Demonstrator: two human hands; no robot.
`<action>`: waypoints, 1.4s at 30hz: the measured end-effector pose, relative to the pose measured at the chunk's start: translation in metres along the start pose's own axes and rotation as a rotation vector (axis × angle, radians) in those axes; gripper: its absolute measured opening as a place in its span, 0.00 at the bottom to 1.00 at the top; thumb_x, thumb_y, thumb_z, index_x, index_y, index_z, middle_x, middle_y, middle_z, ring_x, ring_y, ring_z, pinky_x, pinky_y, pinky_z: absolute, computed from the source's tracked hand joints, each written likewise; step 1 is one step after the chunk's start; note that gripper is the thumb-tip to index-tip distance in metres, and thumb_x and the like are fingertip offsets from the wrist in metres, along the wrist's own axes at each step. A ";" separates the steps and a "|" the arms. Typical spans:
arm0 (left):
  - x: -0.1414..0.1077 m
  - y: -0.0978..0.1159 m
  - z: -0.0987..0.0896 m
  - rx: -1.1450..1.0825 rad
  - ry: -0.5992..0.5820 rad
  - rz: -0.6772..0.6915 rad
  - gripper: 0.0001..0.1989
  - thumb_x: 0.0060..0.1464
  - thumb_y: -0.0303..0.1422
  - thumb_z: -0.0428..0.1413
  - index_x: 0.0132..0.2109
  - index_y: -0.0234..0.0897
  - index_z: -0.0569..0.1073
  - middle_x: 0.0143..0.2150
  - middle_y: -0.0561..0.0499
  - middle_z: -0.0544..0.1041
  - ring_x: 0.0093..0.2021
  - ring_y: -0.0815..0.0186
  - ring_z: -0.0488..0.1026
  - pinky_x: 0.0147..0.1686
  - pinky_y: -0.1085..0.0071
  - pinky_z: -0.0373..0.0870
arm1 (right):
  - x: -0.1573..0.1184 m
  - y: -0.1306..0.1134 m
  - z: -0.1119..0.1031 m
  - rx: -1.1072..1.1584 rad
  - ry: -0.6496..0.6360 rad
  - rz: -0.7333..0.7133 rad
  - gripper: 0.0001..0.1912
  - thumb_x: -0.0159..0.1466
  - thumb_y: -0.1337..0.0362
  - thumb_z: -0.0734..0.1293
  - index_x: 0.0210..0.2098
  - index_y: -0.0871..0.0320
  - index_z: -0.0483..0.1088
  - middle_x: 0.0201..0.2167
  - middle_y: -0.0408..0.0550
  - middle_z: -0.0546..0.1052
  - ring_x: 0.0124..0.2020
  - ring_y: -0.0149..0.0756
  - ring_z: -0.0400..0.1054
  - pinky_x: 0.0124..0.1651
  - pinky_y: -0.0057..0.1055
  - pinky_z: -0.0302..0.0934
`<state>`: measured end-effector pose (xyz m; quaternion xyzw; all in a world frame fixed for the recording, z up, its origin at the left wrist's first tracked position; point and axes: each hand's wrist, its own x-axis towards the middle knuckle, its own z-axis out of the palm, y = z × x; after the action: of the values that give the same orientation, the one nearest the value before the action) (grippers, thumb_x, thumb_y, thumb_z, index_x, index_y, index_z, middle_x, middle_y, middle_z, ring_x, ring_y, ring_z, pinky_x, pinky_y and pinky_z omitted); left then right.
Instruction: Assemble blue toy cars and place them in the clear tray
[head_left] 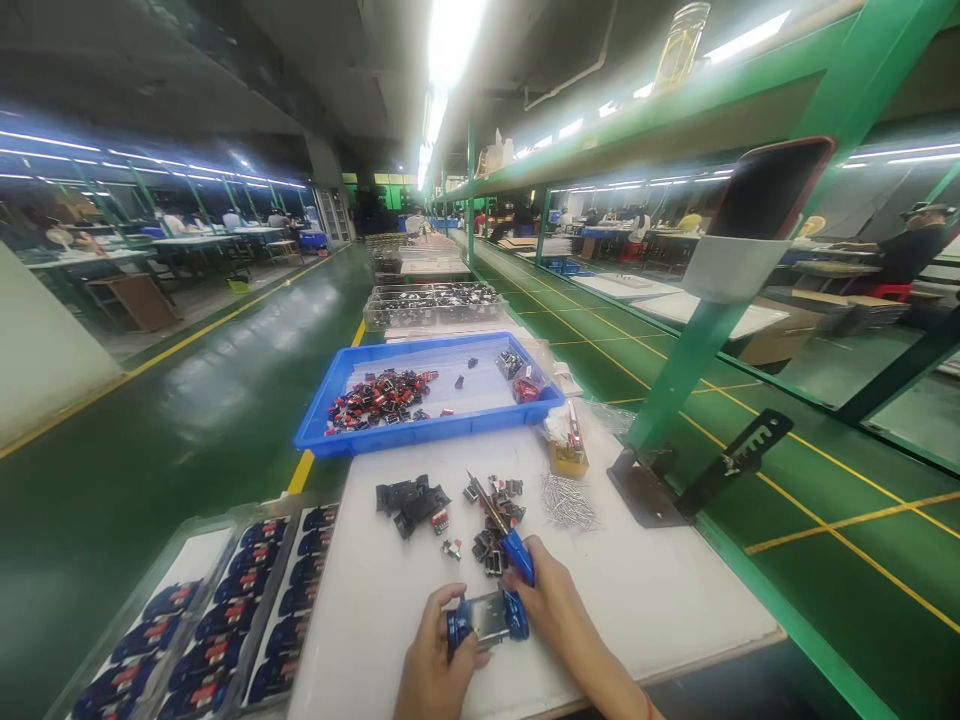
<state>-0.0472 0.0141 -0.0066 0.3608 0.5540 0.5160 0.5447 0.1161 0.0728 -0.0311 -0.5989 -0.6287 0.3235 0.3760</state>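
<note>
Two hands (439,655) (553,598), one blue-handled tool (517,556), perhaps one phone (772,188).

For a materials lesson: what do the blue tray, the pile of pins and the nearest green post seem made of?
Blue tray: probably smooth moulded plastic; rounded corners, even colour.
Pins: likely bare metal; silvery grey.
Green post: perhaps painted metal; flat faces, solid green coat.

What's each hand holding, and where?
Left hand: blue-ended metal part, by its left blue end. Right hand: pointed, blue-handled tool, by the handle.
</note>
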 end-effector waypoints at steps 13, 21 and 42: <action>0.000 0.001 -0.003 -0.105 -0.025 -0.006 0.28 0.43 0.45 0.66 0.49 0.36 0.73 0.31 0.49 0.78 0.35 0.59 0.77 0.34 0.64 0.80 | 0.003 -0.009 0.002 -0.025 -0.011 0.031 0.08 0.56 0.62 0.61 0.30 0.51 0.53 0.24 0.39 0.69 0.27 0.39 0.63 0.32 0.31 0.55; 0.000 -0.002 -0.004 -0.132 -0.041 0.031 0.23 0.47 0.40 0.64 0.49 0.35 0.72 0.32 0.49 0.77 0.34 0.63 0.76 0.34 0.67 0.80 | 0.007 -0.022 -0.007 0.008 0.065 0.030 0.06 0.52 0.58 0.60 0.25 0.51 0.58 0.19 0.41 0.68 0.24 0.39 0.64 0.30 0.31 0.57; 0.003 0.016 -0.021 0.019 -0.013 -0.079 0.27 0.48 0.37 0.62 0.54 0.34 0.67 0.36 0.51 0.78 0.43 0.62 0.78 0.48 0.58 0.80 | 0.013 -0.001 -0.071 -0.126 0.191 0.250 0.12 0.55 0.55 0.65 0.32 0.54 0.75 0.27 0.45 0.77 0.33 0.44 0.69 0.40 0.36 0.62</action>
<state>-0.0709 0.0160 0.0051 0.3471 0.5692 0.4865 0.5647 0.1766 0.0827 0.0065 -0.7229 -0.5295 0.2694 0.3527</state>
